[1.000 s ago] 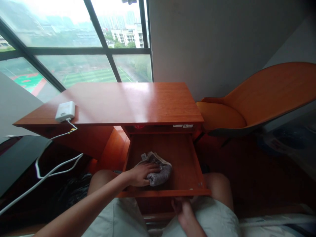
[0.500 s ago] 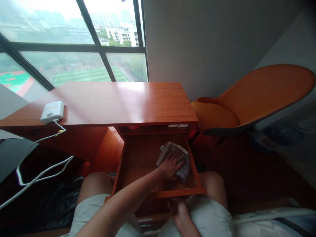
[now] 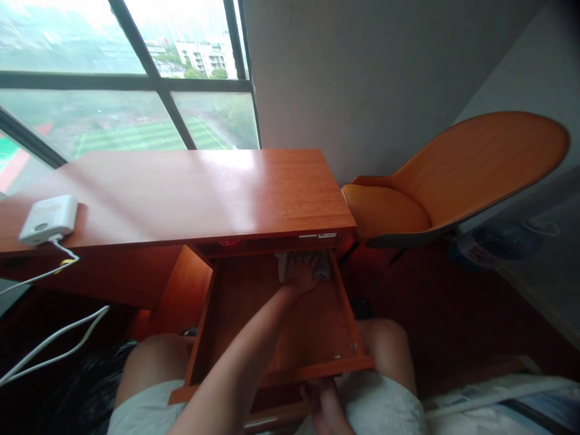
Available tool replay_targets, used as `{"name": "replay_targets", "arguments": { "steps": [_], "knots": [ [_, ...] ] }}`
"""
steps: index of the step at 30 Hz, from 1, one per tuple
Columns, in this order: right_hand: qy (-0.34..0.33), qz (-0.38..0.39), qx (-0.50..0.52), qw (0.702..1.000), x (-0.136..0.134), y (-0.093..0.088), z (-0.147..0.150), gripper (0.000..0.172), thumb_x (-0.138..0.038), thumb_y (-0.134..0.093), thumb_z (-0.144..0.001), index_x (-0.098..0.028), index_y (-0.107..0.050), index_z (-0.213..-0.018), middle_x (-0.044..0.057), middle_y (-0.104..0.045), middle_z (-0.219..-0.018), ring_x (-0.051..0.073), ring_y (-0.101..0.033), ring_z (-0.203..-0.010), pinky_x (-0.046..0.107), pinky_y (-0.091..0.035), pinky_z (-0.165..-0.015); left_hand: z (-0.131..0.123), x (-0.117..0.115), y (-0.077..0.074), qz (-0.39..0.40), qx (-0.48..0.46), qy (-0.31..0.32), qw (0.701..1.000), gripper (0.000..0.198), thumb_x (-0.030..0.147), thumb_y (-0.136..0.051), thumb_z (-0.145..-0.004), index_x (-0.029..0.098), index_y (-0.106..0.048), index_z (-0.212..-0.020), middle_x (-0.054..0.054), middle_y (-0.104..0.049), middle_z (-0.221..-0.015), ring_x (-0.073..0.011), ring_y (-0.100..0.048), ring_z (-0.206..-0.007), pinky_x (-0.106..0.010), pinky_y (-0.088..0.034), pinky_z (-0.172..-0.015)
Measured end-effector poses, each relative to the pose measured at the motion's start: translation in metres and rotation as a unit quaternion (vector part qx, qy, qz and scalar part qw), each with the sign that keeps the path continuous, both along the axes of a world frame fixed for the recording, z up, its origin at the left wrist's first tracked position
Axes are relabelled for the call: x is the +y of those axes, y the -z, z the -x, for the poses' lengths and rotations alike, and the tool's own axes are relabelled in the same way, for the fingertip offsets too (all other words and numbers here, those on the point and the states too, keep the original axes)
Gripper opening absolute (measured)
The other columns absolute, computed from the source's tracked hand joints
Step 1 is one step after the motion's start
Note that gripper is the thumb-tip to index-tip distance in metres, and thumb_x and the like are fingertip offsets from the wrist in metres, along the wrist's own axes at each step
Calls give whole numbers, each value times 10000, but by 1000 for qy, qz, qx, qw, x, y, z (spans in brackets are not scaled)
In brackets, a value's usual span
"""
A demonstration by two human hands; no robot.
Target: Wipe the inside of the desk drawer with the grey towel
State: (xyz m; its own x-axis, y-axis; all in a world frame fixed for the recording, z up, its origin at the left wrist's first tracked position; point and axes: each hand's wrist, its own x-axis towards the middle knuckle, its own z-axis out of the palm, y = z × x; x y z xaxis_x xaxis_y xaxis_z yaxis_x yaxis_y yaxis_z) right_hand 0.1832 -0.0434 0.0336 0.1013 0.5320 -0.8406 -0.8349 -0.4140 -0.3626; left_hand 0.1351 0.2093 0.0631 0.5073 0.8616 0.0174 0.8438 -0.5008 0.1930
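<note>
Found the cloth bunched at the very back of the open drawer, toward its right rear corner, partly tucked under the lip of the desk. Saw the left hand laid palm down on it, fingers spread wide and pressing, not closed around anything. Made out only grey edges of fabric on either side of the knuckles. Caught the right hand low in view, just beneath the drawer front, between the knees. Could not tell whether curled or slack, nor whether touching the wood.

Judged the cloth soft, light and limp: likely to crumple and slide easily over smooth board under a flat palm, with no stiffness to push against and nothing breakable in it. Reckoned a gathered fistful at the middle, or a pinch on a loose fold at the right edge, the surest hold.

Noted a white charger with its cable at the desk's left end, and an orange chair well apart to the right.
</note>
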Motion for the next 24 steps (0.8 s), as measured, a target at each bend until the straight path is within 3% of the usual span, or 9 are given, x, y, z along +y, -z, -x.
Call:
{"name": "replay_targets", "arguments": {
  "steps": [4, 8, 16, 19, 24],
  "knots": [
    [-2, -5, -18, 1000, 0, 1, 2, 302, -164, -697, -472, -225, -570, -739, -64, -625, -579, 118, -593, -579, 240, -471, -521, 29, 22, -1, 0, 6, -41, 999, 676, 472, -525, -761, 240, -354, -1372, -107, -461, -1354, -351, -401, -1196, -511, -215, -1017],
    [7, -4, -14, 1000, 0, 2, 3, 310, -166, -701, -461, -227, -561, -731, -68, -630, -574, 121, -596, -579, 243, -475, -521, 69, 27, -2, -1, 14, -73, 997, 582, 433, -510, -779, 258, -416, -1326, -84, -535, -1291, -319, -489, -1117, -462, -285, -980],
    [5, -8, 6, 1000, -1, 1, 3, 272, -144, -676, -483, -225, -526, -695, -77, -649, -577, 99, -591, -567, 237, -482, -540, 154, 13, -10, -37, 46, -185, 981, 483, 387, -466, -790, 194, -532, -1227, -136, -577, -1228, -395, -451, -1166, -540, -245, -991],
    [7, -13, 11, 1000, -1, -1, 3, 247, -175, -686, -496, -224, -520, -673, -79, -640, -566, 98, -585, -564, 237, -476, -539, 163, 10, -9, -49, 64, -217, 973, 463, 373, -478, -779, 178, -563, -1190, -146, -594, -1198, -399, -468, -1147, -540, -268, -974],
    [14, -22, 14, 1000, 1, -4, 4, 254, -195, -702, -507, -229, -541, -699, -75, -635, -588, 102, -583, -584, 240, -470, -538, 144, 16, -4, -68, 55, -281, 956, 468, 399, -486, -782, 127, -600, -1145, -191, -603, -1169, -413, -477, -1122, -559, -265, -967]
  ]
}}
